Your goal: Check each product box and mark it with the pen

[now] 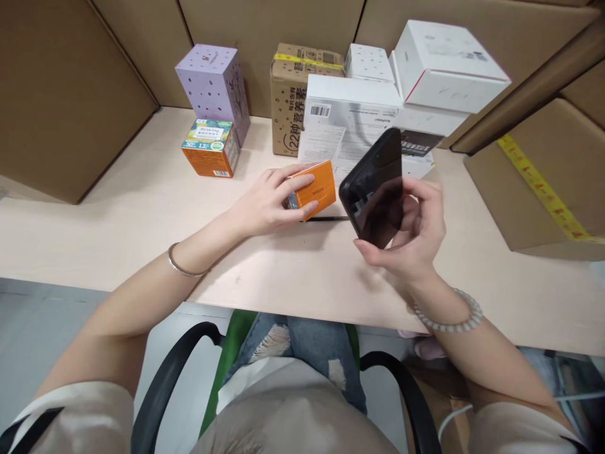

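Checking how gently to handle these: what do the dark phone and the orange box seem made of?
Dark phone: probably glass, possibly plastic; glossy, given its mirror-like reflections. Orange box: likely thin printed cardboard, smooth, judging by flat panels and crisp edges.

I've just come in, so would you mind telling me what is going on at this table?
Someone is sitting at the table handling two things. The left grip is on a small orange box, tilted, with fingers spread over one face. The right grip holds a black phone up at a slant beside it. Farther back stand a lavender box, a brown carton and several white boxes.
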`<control>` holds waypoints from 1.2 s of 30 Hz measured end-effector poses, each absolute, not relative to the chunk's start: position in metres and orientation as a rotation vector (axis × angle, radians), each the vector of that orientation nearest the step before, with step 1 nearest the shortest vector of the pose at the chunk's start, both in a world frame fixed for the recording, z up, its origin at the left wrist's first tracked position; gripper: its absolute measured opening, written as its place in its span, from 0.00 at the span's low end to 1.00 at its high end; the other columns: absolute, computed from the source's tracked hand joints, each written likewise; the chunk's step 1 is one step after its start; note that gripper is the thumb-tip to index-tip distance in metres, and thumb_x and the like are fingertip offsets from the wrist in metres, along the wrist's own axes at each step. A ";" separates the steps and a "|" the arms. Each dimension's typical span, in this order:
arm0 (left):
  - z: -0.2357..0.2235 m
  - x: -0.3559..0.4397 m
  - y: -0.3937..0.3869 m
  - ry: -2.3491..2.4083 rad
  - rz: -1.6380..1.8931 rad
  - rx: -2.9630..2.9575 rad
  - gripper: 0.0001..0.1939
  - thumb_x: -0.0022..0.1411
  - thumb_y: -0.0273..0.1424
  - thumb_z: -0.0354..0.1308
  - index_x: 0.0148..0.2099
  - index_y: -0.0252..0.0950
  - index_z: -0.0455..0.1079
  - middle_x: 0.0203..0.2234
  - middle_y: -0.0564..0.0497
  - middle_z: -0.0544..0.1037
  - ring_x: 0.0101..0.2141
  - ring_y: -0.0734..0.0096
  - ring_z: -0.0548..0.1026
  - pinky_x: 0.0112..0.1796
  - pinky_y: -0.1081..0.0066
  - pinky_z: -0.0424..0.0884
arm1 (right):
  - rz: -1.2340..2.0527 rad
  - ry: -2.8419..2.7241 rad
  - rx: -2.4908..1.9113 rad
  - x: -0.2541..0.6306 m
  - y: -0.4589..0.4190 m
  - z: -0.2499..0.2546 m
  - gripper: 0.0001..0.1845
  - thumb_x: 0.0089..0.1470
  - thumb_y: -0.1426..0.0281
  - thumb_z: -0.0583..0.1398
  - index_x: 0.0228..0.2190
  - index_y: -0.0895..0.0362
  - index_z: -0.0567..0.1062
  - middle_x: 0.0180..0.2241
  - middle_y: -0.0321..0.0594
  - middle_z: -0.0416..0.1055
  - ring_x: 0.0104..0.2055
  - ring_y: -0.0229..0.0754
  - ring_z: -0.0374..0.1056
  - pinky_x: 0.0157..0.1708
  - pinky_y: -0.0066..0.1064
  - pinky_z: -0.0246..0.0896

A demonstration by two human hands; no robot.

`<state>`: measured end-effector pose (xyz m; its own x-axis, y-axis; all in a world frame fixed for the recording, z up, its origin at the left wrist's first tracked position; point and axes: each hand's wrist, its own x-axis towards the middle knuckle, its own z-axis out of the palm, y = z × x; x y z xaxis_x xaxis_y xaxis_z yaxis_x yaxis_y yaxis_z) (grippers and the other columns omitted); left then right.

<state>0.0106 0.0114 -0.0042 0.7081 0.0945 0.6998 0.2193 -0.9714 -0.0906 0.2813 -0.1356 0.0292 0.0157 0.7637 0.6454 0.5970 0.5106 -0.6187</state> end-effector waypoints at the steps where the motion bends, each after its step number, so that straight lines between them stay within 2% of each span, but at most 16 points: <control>1: -0.005 0.011 0.012 -0.233 -1.130 -2.726 0.13 0.74 0.42 0.60 0.58 0.54 0.73 0.65 0.48 0.71 0.68 0.51 0.70 0.55 0.49 0.77 | 0.167 -1.664 -1.134 0.281 -0.136 0.029 0.46 0.45 0.49 0.74 0.61 0.47 0.68 0.52 0.50 0.65 0.55 0.62 0.67 0.54 0.55 0.68; 4: -0.004 0.010 0.012 -0.152 -1.201 -2.670 0.14 0.74 0.43 0.59 0.60 0.55 0.71 0.65 0.48 0.70 0.68 0.51 0.69 0.55 0.48 0.77 | 0.074 -1.652 -1.021 0.278 -0.136 0.028 0.43 0.44 0.54 0.75 0.61 0.45 0.70 0.52 0.48 0.67 0.54 0.61 0.68 0.53 0.57 0.69; 10: 0.000 0.011 0.011 -0.281 -1.216 -2.821 0.21 0.75 0.50 0.54 0.65 0.53 0.66 0.63 0.45 0.73 0.66 0.52 0.73 0.54 0.48 0.79 | 0.085 -1.658 -1.117 0.277 -0.136 0.025 0.47 0.43 0.52 0.75 0.62 0.47 0.68 0.52 0.50 0.68 0.56 0.62 0.68 0.55 0.57 0.70; 13: -0.002 0.011 0.012 -0.198 -1.264 -2.779 0.18 0.75 0.48 0.56 0.63 0.55 0.68 0.64 0.47 0.72 0.67 0.52 0.71 0.56 0.48 0.78 | 0.082 -1.643 -1.047 0.277 -0.135 0.024 0.48 0.41 0.52 0.76 0.61 0.48 0.70 0.51 0.48 0.68 0.54 0.60 0.68 0.55 0.56 0.69; 16: -0.003 0.010 0.012 -0.140 -1.230 -2.751 0.17 0.75 0.46 0.58 0.62 0.58 0.69 0.65 0.49 0.71 0.68 0.51 0.69 0.57 0.47 0.76 | 0.088 -1.667 -1.016 0.277 -0.134 0.023 0.47 0.44 0.51 0.76 0.62 0.46 0.69 0.53 0.47 0.67 0.55 0.58 0.68 0.55 0.55 0.70; 23: 0.006 0.009 0.008 -0.452 -1.222 -2.942 0.33 0.72 0.58 0.54 0.71 0.53 0.59 0.62 0.43 0.74 0.64 0.50 0.75 0.57 0.47 0.77 | 0.012 -1.737 -1.029 0.277 -0.135 0.023 0.46 0.47 0.49 0.72 0.64 0.44 0.66 0.54 0.47 0.67 0.56 0.61 0.68 0.55 0.60 0.71; 28: 0.015 0.009 0.005 -0.653 -1.112 -3.007 0.31 0.68 0.63 0.53 0.61 0.49 0.71 0.60 0.44 0.77 0.64 0.46 0.75 0.58 0.43 0.75 | -0.021 -1.765 -1.024 0.277 -0.135 0.023 0.49 0.46 0.48 0.72 0.64 0.49 0.67 0.54 0.48 0.69 0.55 0.59 0.69 0.50 0.56 0.73; 31: 0.017 0.002 0.006 -0.717 -1.030 -2.908 0.31 0.65 0.64 0.53 0.54 0.47 0.75 0.55 0.42 0.79 0.58 0.43 0.79 0.55 0.41 0.76 | 0.024 -1.829 -1.047 0.277 -0.135 0.024 0.49 0.47 0.49 0.72 0.65 0.48 0.65 0.55 0.48 0.70 0.56 0.59 0.69 0.52 0.57 0.73; 34: 0.016 -0.007 0.008 -0.927 -0.980 -2.728 0.34 0.61 0.65 0.54 0.54 0.45 0.76 0.52 0.40 0.78 0.51 0.43 0.81 0.47 0.44 0.78 | 0.142 -1.981 -1.048 0.276 -0.134 0.026 0.47 0.47 0.53 0.73 0.64 0.47 0.65 0.54 0.47 0.71 0.55 0.58 0.70 0.52 0.54 0.73; 36: 0.015 -0.009 0.009 -1.108 -0.975 -2.629 0.36 0.60 0.65 0.57 0.56 0.44 0.74 0.53 0.38 0.76 0.51 0.43 0.80 0.45 0.49 0.78 | 0.270 -2.099 -1.098 0.274 -0.134 0.026 0.45 0.47 0.56 0.73 0.63 0.48 0.66 0.53 0.47 0.72 0.53 0.57 0.71 0.50 0.50 0.74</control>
